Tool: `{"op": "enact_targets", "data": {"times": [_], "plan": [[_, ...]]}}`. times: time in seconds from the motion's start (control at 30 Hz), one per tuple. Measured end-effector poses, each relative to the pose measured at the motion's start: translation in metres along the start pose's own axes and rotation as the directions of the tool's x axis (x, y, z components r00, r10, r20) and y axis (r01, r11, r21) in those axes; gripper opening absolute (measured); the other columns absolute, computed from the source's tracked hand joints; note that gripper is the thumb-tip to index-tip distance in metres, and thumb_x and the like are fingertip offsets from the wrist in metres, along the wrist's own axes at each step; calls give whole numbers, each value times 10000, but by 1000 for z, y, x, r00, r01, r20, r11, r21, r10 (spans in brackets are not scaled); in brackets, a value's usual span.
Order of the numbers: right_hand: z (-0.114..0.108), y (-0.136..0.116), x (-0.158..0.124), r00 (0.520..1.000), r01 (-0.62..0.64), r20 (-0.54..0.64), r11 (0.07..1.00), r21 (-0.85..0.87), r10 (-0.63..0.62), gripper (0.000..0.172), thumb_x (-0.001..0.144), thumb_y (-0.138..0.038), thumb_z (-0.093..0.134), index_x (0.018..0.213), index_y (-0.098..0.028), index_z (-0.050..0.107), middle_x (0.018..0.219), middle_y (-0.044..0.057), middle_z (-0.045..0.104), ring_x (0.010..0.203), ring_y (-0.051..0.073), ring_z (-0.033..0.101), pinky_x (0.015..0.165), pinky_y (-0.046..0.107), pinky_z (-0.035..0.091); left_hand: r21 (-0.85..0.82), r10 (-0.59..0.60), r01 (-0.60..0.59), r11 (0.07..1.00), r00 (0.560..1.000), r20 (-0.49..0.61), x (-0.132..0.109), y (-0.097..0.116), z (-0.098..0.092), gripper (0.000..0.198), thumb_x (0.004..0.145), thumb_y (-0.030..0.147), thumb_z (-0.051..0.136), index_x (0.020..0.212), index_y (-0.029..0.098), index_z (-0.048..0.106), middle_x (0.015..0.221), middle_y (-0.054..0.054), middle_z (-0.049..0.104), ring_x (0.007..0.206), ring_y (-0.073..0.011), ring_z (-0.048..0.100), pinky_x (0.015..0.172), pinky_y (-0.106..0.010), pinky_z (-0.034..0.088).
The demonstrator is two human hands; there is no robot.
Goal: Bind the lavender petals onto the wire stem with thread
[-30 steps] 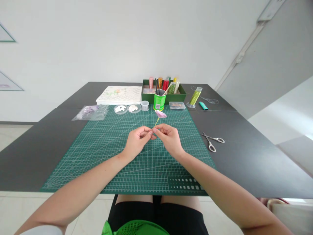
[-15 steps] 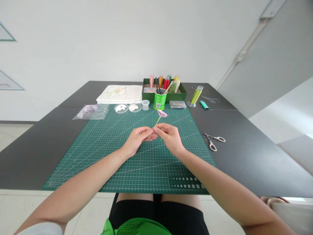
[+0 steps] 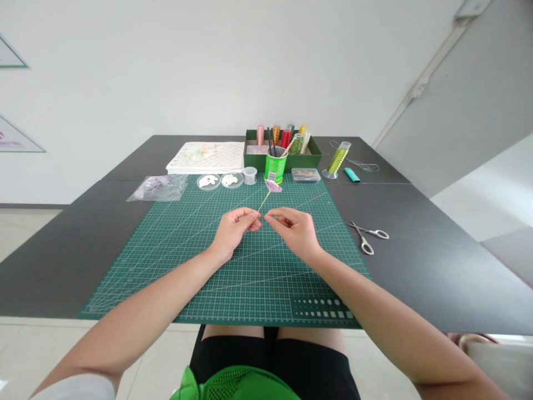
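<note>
A small purple flower (image 3: pixel 272 185) on a thin yellow-green stem is held over the green cutting mat (image 3: pixel 175 244). My left hand (image 3: pixel 234 229) pinches the lower end of the stem between thumb and fingers. My right hand (image 3: pixel 295 230) is closed in a pinch just to the right of it, fingertips close to the left hand's; what it pinches is too thin to make out. The flower head points away from me, towards the green cup (image 3: pixel 275 165).
Scissors (image 3: pixel 366 238) lie on the dark table (image 3: pixel 416 261) right of the mat. At the back stand a green box of bead tubes (image 3: pixel 283 150), a green wire spool (image 3: pixel 338 159), small round dishes (image 3: pixel 220 180), a plastic bag (image 3: pixel 158 188) and a white pad (image 3: pixel 207 156).
My hands have drawn slightly apart and the flower stem has tilted a little further away. The view has shifted a bit.
</note>
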State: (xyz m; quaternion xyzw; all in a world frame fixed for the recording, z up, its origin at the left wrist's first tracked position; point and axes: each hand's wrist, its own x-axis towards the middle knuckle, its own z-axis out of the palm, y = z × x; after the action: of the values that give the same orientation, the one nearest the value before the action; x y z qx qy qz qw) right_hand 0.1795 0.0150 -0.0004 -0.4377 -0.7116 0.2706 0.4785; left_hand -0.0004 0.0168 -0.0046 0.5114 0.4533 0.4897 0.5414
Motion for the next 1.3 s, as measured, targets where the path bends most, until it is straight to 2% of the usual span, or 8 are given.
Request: {"op": "enact_targets", "data": {"times": [0.2,0.33,0.43,0.57,0.77,1.0,1.17,1.3], "plan": [[-9,-7,1,974,224,39,967,-122,-221,187,929,-284,624,847,-218,779,584,-23,498,555,120,451,576,276,371,171,70,-65,983,997,-26,4,2,-5,176,803,355,707,784,180,714,651,-14,716,617,-151,639,653,-281,509],[-13,-7,2,957,284,93,950,-132,-273,223,956,-288,601,862,-227,794,630,-2,586,559,118,484,572,271,382,347,141,-131,929,990,-2,2,2,-7,180,858,355,664,805,189,712,651,-7,724,573,-147,614,574,-260,442],[-16,-7,4,950,308,106,939,-156,-294,247,976,-308,588,865,-234,796,679,13,641,578,122,511,592,270,404,483,200,-201,852,978,55,-1,2,-8,214,906,371,632,821,198,726,660,2,735,531,-139,587,550,-257,401],[-23,-6,9,935,349,150,912,-217,-322,243,994,-287,579,888,-220,787,755,28,686,609,119,531,627,263,417,622,224,-284,729,959,175,-2,3,-9,233,938,352,608,833,216,765,686,18,764,535,-139,610,580,-260,413],[-32,2,17,919,383,213,877,-290,-331,249,1007,-294,580,903,-195,783,727,18,653,612,109,522,606,249,384,707,135,-343,619,933,334,-4,5,-8,223,948,305,608,836,232,787,698,47,776,576,-135,670,592,-246,419],[-37,11,25,929,295,297,928,-226,-223,157,939,-223,676,840,-183,792,693,2,634,645,108,537,622,246,374,719,58,-400,569,891,450,-7,7,-5,153,928,248,656,912,254,808,781,56,808,735,-157,757,675,-250,477],[-40,17,30,934,176,340,971,-164,-112,98,877,-210,735,820,-172,805,646,-29,557,594,87,453,609,259,335,663,54,-435,609,857,513,-7,6,-5,136,925,279,680,897,256,811,789,64,807,722,-142,755,684,-244,486],[-39,25,33,918,41,396,995,-94,0,138,846,-289,752,807,-169,807,630,-38,523,573,82,402,593,270,313,605,83,-475,639,824,560,-10,10,-5,140,927,276,673,887,248,805,796,61,808,708,-131,747,675,-238,490]]}}
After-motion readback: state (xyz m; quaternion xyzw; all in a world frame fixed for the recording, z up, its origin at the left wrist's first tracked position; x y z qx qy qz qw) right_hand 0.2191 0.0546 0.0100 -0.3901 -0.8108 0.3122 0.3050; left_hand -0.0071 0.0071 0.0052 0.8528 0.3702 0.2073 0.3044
